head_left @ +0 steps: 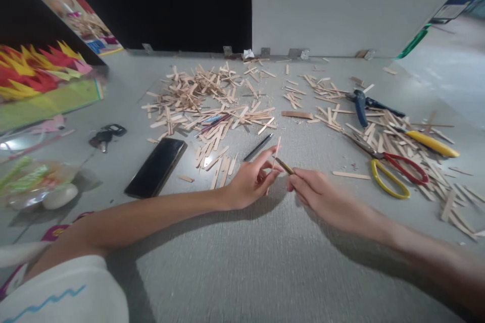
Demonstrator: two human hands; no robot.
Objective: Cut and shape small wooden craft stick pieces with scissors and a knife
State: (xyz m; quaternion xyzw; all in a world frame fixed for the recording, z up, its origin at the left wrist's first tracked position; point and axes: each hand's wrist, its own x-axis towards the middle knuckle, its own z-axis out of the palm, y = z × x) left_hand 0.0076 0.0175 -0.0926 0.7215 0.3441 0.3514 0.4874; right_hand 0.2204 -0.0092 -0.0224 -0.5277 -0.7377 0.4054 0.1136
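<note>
My left hand (pixel 253 179) pinches a thin wooden stick (pixel 277 152) between thumb and fingers and holds it upright above the grey surface. My right hand (pixel 322 194) is closed on a small dark-tipped tool (pixel 284 165), whose point touches the stick near its lower part. The two hands meet in the middle of the view. Just beyond them lies a dark pencil (pixel 258 147), and behind it a large heap of cut wooden sticks (pixel 204 101).
A black phone (pixel 156 167) lies left of my left hand, with keys (pixel 103 137) farther left. Red-and-yellow scissors (pixel 390 166), blue-handled pliers (pixel 361 106) and a yellow-handled tool (pixel 432 143) lie among sticks at right. Coloured paper (pixel 38 70) and a plastic bag (pixel 34 181) sit far left.
</note>
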